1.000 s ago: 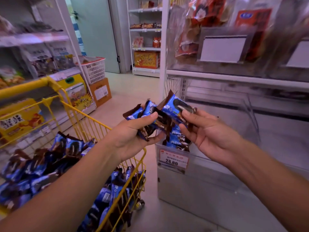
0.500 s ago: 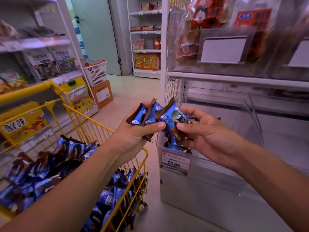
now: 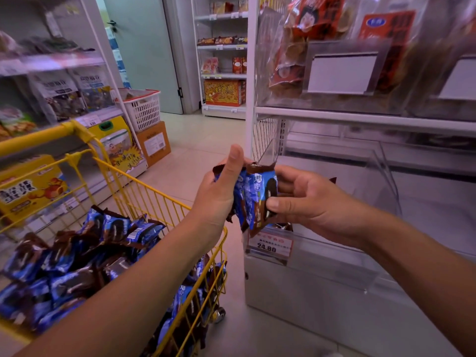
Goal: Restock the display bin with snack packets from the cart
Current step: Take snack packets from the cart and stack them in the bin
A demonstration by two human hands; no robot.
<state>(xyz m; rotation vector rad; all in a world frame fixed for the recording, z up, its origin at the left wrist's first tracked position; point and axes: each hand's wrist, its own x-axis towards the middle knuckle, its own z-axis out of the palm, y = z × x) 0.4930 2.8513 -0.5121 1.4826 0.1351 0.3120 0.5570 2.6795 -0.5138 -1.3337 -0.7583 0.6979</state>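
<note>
A bunch of blue-and-brown snack packets (image 3: 253,195) stands upright between both hands, just above the left front corner of the clear display bin (image 3: 334,256). My left hand (image 3: 219,194) grips the bunch from the left, thumb pointing up. My right hand (image 3: 306,202) pinches the rightmost packets, thumb on the front and fingers curled behind. A few packets lie in the bin under my right hand, mostly hidden. The yellow cart (image 3: 159,199) at lower left holds several more of the same packets (image 3: 77,256).
A price tag reading 24.80 (image 3: 269,246) hangs on the bin's front. A white shelf (image 3: 360,117) with bagged snacks runs above the bin. Shelves, a white basket (image 3: 143,109) and a cardboard box (image 3: 154,143) line the left aisle. Open floor lies ahead.
The fanned-out packets have been gathered into a tight upright bunch. My left thumb now points up, and my right hand has closed in against the bunch from the right.
</note>
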